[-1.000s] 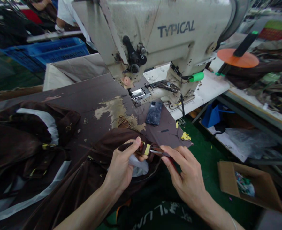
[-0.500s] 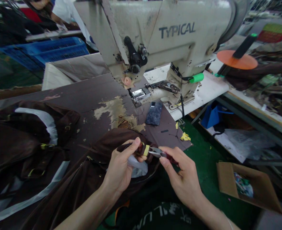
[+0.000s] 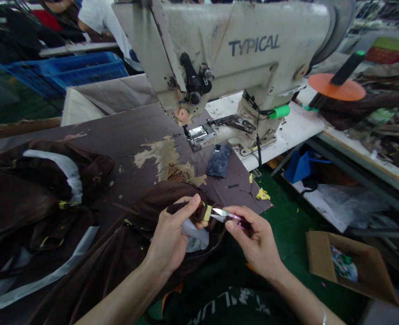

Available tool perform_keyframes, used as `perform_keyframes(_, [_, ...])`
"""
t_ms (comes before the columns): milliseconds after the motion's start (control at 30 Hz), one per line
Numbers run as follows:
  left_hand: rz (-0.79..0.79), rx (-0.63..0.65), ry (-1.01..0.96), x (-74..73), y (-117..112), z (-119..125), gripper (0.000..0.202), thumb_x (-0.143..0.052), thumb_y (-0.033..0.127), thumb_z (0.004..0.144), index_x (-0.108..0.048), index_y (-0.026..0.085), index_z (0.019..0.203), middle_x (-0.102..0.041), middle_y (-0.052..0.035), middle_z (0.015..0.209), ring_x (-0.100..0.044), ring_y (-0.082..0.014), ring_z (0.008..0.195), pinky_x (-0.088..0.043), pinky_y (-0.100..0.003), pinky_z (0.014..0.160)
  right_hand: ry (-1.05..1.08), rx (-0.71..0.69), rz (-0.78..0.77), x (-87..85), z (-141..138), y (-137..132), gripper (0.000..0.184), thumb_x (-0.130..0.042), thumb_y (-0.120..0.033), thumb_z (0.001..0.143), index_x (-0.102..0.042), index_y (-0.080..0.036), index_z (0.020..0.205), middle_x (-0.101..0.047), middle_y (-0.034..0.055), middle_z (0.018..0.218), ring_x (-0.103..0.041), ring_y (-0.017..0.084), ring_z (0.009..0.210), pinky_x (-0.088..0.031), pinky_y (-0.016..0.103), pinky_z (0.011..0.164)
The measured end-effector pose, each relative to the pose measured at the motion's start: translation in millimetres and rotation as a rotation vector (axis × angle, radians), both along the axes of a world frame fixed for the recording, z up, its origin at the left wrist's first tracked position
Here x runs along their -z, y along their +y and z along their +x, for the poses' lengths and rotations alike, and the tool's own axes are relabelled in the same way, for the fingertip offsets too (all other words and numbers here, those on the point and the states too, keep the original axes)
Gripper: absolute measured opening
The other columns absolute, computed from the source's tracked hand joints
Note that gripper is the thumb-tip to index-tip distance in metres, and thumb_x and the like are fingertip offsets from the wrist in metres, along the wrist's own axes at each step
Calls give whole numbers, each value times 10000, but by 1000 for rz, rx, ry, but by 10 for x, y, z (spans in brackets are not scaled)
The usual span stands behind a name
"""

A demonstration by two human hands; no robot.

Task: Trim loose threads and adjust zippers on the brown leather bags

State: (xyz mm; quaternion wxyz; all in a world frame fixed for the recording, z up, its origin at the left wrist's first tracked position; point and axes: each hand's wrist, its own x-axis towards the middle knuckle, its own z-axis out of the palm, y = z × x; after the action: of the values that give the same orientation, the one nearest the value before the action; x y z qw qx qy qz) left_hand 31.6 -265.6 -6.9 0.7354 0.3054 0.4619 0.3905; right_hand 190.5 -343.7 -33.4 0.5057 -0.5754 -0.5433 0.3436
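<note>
My left hand (image 3: pixel 170 237) pinches a dark brown strap end with yellow tape (image 3: pixel 207 213) around it, held just above a brown bag (image 3: pixel 158 197). White wrapping (image 3: pixel 197 238) hangs below those fingers. Closed around the handles of small thread snips (image 3: pixel 221 213) is my right hand (image 3: pixel 262 239). The blades point left, their tips right beside the yellow tape; whether they touch it I cannot tell. Another brown bag (image 3: pixel 16 189) with white-wrapped handles lies on the left of the table.
A sewing machine (image 3: pixel 253 43) stands behind the bag. On the brown table covering (image 3: pixel 128 126) are a phone (image 3: pixel 218 160) and yellow scraps (image 3: pixel 263 194). An open cardboard box (image 3: pixel 321 259) sits on the floor at right. Blue crates (image 3: pixel 84 72) and a person's white sleeve (image 3: pixel 100 18) are behind.
The snips have turned slightly in my right hand, so a blade catches the light and a pinkish handle shows. My left hand keeps its hold on the strap end.
</note>
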Motion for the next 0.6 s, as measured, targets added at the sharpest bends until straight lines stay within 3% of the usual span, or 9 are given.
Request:
perform_keyframes(167, [-38, 6, -30, 45, 4, -2, 238, -720, 303, 758, -586, 120, 688, -561, 10, 617, -513, -78, 511, -430, -178, 499, -250, -28, 195, 11, 98, -26, 323, -588, -138, 884, -623, -247, 1186, -689, 50, 1016, -613, 173, 838, -478, 323, 753])
perform_keyframes(600, [-57, -2, -38, 15, -2, 12, 231, -729, 296, 742, -586, 123, 687, -541, 14, 619, -505, -77, 515, -435, -176, 488, -156, -37, 103, -130, 114, -29, 276, -610, -153, 874, -654, -232, 1135, -696, 29, 1020, -620, 147, 852, -490, 271, 763])
